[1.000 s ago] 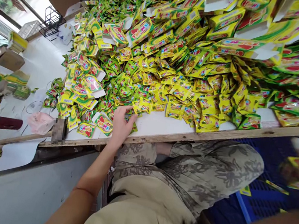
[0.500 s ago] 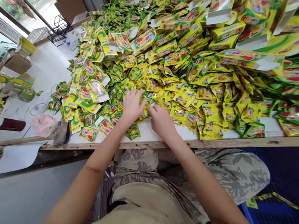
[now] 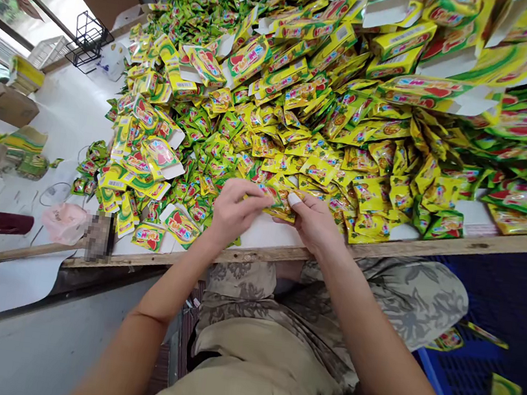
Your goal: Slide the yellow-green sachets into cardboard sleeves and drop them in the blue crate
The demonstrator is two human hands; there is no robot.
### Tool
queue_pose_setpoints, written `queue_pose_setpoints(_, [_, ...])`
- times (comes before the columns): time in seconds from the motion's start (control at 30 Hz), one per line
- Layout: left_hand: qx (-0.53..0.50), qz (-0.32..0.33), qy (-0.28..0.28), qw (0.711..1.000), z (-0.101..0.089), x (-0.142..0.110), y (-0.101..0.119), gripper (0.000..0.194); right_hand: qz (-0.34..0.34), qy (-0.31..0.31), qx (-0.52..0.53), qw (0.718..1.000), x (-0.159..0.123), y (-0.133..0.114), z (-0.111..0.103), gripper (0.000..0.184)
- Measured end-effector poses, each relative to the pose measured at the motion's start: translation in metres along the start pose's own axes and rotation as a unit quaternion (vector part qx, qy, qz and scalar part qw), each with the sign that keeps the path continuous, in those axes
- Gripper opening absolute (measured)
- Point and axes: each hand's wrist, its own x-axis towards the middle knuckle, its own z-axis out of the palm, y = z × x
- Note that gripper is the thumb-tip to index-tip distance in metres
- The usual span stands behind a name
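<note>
My left hand (image 3: 232, 209) and my right hand (image 3: 315, 221) are raised just above the table's near edge, both pinching a small bunch of yellow sachets (image 3: 277, 201) between them. Behind the hands lies a big heap of yellow and green sachets (image 3: 300, 144) covering the white table (image 3: 268, 231). Larger flat yellow-green cartons (image 3: 244, 54) are piled on top of the heap further back.
The table's wooden front rail (image 3: 432, 251) runs across in front of my lap. A blue plastic crate (image 3: 490, 360) with a few sachets sits at the lower right. A black wire basket (image 3: 87, 39), cardboard boxes (image 3: 7, 102) and a pink bag (image 3: 64, 218) lie on the left.
My right hand came in from the blue crate at the right to the heap. Both hands then gathered sachets and lifted them toward the table's edge.
</note>
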Motion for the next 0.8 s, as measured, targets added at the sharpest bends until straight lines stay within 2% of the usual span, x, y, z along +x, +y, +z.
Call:
queue_pose_setpoints(0.1, [-0.038,0.030,-0.029,0.998,0.004,-0.022,0.008,0.022,0.037,-0.024,0.041,0.998,-0.007,-0.005,0.003,0.042])
queue_pose_setpoints(0.23, [-0.053,0.062,-0.036,0.996,0.007,-0.037,0.011,0.025,0.042,-0.053,-0.009,0.998,-0.017,-0.008,-0.001,0.044])
queue_pose_setpoints(0.37, [-0.109,0.077,-0.052,0.990,0.006,-0.040,0.014,0.020,0.027,-0.052,-0.055,0.997,-0.023,-0.010,-0.002,0.052])
queue_pose_setpoints(0.6, [-0.059,0.103,-0.040,0.992,0.000,-0.041,0.013,0.020,0.031,-0.036,-0.090,0.995,-0.028,-0.012,-0.003,0.050])
queue_pose_setpoints(0.73, [-0.083,0.087,-0.081,0.989,0.001,-0.041,0.012,0.021,0.058,-0.050,-0.098,0.992,-0.027,-0.012,-0.005,0.046])
queue_pose_setpoints(0.8, [-0.082,0.093,-0.076,0.989,0.002,-0.041,0.014,0.023,0.048,-0.044,-0.098,0.993,-0.025,-0.011,-0.005,0.047])
